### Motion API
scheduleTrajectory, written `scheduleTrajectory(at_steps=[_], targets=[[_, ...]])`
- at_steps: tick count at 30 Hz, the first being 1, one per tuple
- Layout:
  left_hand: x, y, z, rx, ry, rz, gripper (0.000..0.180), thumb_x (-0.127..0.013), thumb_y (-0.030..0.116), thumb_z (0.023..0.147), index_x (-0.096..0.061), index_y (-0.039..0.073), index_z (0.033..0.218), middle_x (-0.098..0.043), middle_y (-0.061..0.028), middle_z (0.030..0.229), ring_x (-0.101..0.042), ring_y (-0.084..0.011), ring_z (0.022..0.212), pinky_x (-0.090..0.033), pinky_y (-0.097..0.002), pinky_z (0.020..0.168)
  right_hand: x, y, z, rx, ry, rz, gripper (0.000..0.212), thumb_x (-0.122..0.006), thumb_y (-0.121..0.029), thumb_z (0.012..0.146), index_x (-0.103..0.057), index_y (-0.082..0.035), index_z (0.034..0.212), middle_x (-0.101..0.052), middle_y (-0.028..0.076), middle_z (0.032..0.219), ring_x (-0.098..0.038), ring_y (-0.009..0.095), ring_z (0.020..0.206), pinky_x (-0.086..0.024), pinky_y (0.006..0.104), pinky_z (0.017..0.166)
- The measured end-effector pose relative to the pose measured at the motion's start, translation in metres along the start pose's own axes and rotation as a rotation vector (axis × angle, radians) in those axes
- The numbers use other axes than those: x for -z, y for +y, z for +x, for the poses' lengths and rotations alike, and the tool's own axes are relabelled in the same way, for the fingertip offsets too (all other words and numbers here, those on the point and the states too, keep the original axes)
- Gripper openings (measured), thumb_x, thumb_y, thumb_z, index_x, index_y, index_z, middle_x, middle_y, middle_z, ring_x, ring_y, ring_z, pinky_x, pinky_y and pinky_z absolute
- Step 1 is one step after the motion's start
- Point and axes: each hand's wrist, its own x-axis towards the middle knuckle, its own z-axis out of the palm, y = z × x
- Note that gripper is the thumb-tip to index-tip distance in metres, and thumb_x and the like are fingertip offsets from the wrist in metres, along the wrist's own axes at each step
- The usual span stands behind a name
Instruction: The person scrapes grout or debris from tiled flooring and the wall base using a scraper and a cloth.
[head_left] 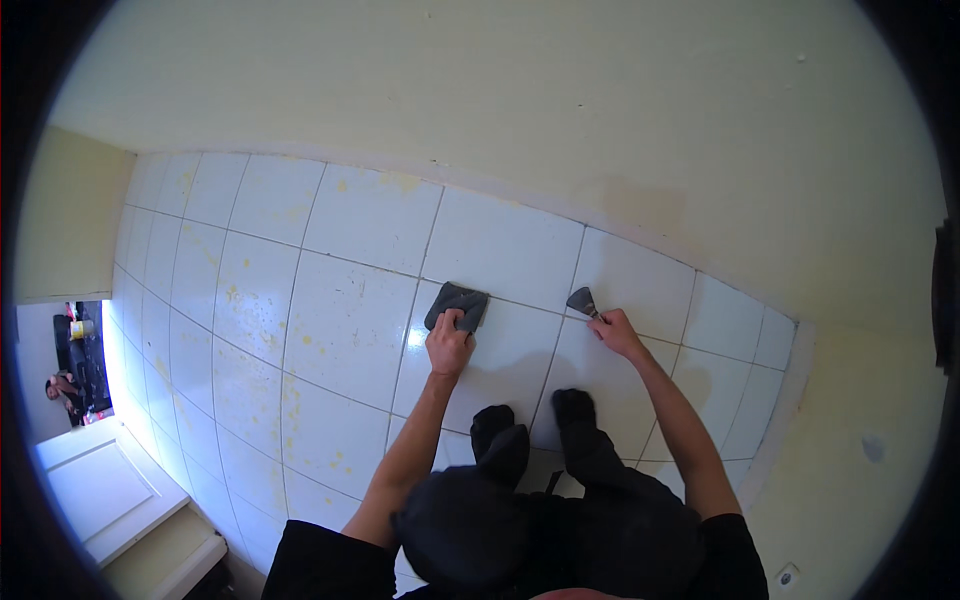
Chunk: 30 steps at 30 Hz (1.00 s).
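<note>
My left hand (450, 346) presses a folded dark grey cloth (459, 297) onto the white tiled floor (345, 300), its fingers bent over the cloth's near edge. To the right, my right hand (617, 331) is closed round the handle of a scraper (581, 299). The scraper's wide dark blade points up and to the left, just above or on the tiles; which of the two I cannot tell. Yellowish spots and smears mark the tiles left of the cloth, while the tiles around both hands look mostly clean.
A cream wall (560, 110) runs along the far side, and another wall (865, 440) bounds the right. At the left stand a white panelled door (105, 485) and a doorway with a person (65, 392) beyond it. My feet (573, 408) in dark footwear are close below my hands.
</note>
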Motion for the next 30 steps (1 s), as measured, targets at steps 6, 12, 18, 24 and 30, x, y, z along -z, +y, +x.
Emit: scheduleTrajectory(at_steps=[6, 12, 18, 24, 30], targets=[[0.004, 0.000, 0.001, 0.028, 0.009, -0.027, 0.026, -0.066, 0.001, 0.059, -0.068, 0.008, 0.083, -0.058, -0.0034, 0.092, -0.061, -0.0244, 0.082, -0.052, -0.0380, 0.061, 0.025, -0.037, 0.006, -0.077, -0.425, -0.224, 0.032, -0.066, -0.022, 0.080, -0.061, -0.001, 0.057, -0.053, 0.003, 0.049, -0.048, 0.011, 0.048, -0.039, 0.0311, 0.048], [-0.005, -0.001, 0.005, 0.055, -0.014, -0.057, 0.022, -0.066, 0.002, 0.061, -0.067, 0.008, 0.083, -0.057, -0.0035, 0.092, -0.061, -0.0240, 0.082, -0.053, -0.0368, 0.062, 0.038, -0.054, 0.035, 0.117, -0.514, -0.479, 0.030, -0.064, -0.024, 0.084, -0.064, -0.002, 0.064, -0.057, 0.008, 0.052, -0.054, 0.019, 0.048, -0.043, 0.0353, 0.050], [0.005, -0.013, -0.001, 0.056, -0.027, -0.084, 0.022, -0.067, 0.003, 0.063, -0.067, 0.009, 0.084, -0.059, -0.0039, 0.096, -0.061, -0.0227, 0.084, -0.053, -0.0362, 0.061, -0.003, -0.093, 0.024, 0.658, -0.165, -0.600, 0.027, -0.061, -0.029, 0.089, -0.057, -0.004, 0.080, -0.060, 0.016, 0.067, -0.060, 0.037, 0.062, -0.046, 0.0449, 0.054], [0.008, -0.015, -0.003, 0.031, -0.090, -0.034, 0.021, -0.067, 0.007, 0.066, -0.067, 0.011, 0.086, -0.058, -0.0024, 0.100, -0.060, -0.0218, 0.086, -0.054, -0.0360, 0.062, -0.067, -0.059, 0.021, 0.605, 0.463, -0.683, 0.014, -0.065, -0.018, 0.081, -0.056, -0.010, 0.075, -0.054, 0.010, 0.062, -0.056, 0.031, 0.055, -0.044, 0.0430, 0.049], [0.006, -0.020, -0.008, 0.029, -0.179, -0.022, 0.009, -0.069, 0.011, 0.066, -0.067, 0.011, 0.074, -0.057, -0.0030, 0.103, -0.060, -0.0215, 0.089, -0.054, -0.0358, 0.065, -0.070, -0.062, 0.024, 0.680, 0.513, -0.645, 0.014, -0.066, -0.016, 0.079, -0.055, -0.008, 0.073, -0.055, 0.008, 0.061, -0.057, 0.029, 0.054, -0.044, 0.0406, 0.049]])
